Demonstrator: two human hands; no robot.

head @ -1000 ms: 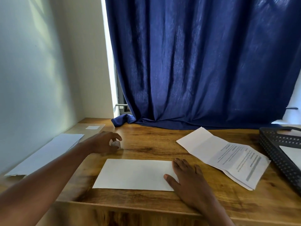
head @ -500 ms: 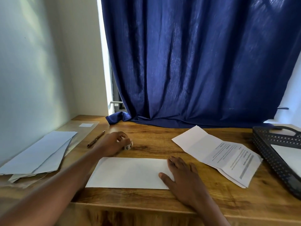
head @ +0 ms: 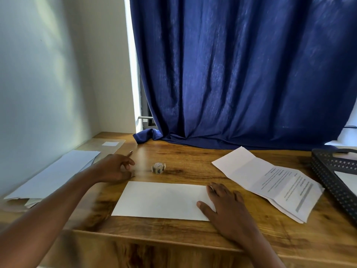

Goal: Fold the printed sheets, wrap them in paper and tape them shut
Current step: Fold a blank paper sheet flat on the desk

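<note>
Head view, folded sheet (head: 162,200) lying long axis left–right, right hand (head: 224,207) flat on it, left hand (head: 116,169) relaxed.

Single head-worn wide-angle view, looking forward and slightly down from above the bench (head: 193,235) near edge, close over the right hand (head: 226,207), left hand (head: 114,169) farther ahead, curtain (head: 241,74) facing beyond both hands

Curtain (head: 241,74) deep blue; desk (head: 183,235) brown wood grain; folded paper (head: 160,200) plain white; basket (head: 332,178) black perforated.
</note>
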